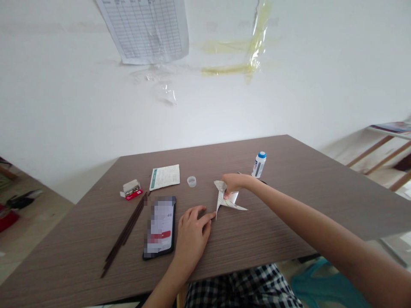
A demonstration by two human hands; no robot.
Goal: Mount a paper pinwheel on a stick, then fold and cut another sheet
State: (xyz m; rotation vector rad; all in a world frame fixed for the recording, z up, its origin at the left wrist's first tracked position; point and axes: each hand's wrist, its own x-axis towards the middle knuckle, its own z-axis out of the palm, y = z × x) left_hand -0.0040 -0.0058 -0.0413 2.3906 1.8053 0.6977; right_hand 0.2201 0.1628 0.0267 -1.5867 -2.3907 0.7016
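Observation:
A folded piece of printed paper (224, 201) with several pointed corners rests on the brown table (257, 231). From the right, my right hand (234, 183) reaches over it, fingers bent down and pressed on its upper part; the fingertips are partly hidden. My left hand (193, 229) lies on the table left of the paper, fingers apart, its index fingertip touching the paper's lower left point. Just left of that hand is a black phone (162, 226) with a lit screen. A white bottle with a blue cap (259, 164) stands beyond my right forearm.
A clear round cap (192, 182), a white and green packet (165, 176) and an open red box (132, 190) lie toward the back left. Thin dark sticks (125, 233) lie left of the phone. A white wall (212, 115) borders the table's far edge.

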